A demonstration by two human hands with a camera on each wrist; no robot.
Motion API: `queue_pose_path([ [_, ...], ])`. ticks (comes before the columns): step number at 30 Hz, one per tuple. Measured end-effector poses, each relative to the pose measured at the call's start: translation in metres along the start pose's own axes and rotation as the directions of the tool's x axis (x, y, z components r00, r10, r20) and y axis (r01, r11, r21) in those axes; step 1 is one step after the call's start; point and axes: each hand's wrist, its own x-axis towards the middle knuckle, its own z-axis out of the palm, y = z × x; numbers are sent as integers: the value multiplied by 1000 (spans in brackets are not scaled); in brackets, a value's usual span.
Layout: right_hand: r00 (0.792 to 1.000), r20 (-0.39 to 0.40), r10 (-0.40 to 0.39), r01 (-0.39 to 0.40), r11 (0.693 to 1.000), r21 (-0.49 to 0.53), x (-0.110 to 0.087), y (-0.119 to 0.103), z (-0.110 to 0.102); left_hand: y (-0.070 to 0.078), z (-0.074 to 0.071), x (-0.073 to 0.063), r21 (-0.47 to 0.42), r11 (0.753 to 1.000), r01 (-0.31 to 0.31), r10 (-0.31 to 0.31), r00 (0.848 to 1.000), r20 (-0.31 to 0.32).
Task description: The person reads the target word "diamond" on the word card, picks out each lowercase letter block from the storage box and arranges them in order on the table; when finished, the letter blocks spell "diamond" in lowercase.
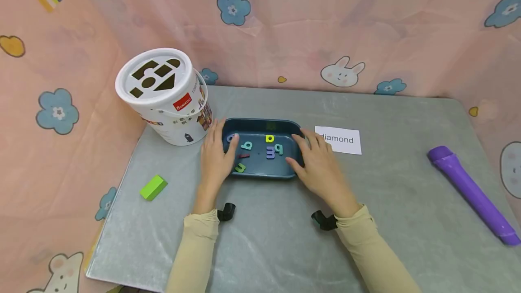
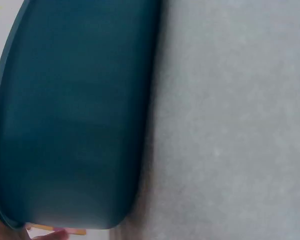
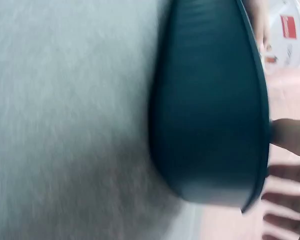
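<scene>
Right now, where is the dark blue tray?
In the head view, the dark blue tray is near the centre, between the left hand and right hand, with the white bucket to its left.

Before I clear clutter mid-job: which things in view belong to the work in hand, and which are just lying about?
In the job:
- blue tray, between left grip and right grip
- letter pieces inside it
- probably the "diamond" card

Apparently lying about:
- white bucket
- green block
- purple stick
</scene>
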Motion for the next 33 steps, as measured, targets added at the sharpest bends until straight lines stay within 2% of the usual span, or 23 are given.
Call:
queue_pose_path([
  [2,996,19,-84,84,996,11,5,-5,5,-5,0,3,-136,989,61,-63,998,-15],
  [4,989,46,-139,138,990,23,10,-8,9,-10,0,5,-265,958,112,-120,993,-14],
  [6,984,80,-157,156,987,26,16,-12,13,-14,0,8,-383,912,145,-157,988,-1],
  [10,979,131,-154,153,988,22,30,-15,18,-19,1,11,-571,802,174,-202,979,16],
  [11,978,136,-156,155,988,24,33,-16,20,-20,1,11,-599,780,180,-211,977,18],
  [13,978,141,-151,149,989,26,39,-17,22,-21,1,12,-626,756,190,-226,974,23],
  [15,979,146,-139,139,990,14,44,-17,23,-21,2,12,-633,749,197,-232,972,29],
  [19,981,157,-110,117,993,-33,49,-18,26,-23,4,11,-626,754,200,-230,973,33],
  [24,985,136,-110,120,991,-67,52,-18,29,-23,4,10,-631,749,200,-233,972,32],
  [29,987,138,-78,88,994,-69,53,-19,30,-24,2,9,-623,752,215,-247,968,36],
  [33,992,113,-52,52,999,-2,52,-18,31,-24,2,8,-618,754,224,-253,967,42],
])
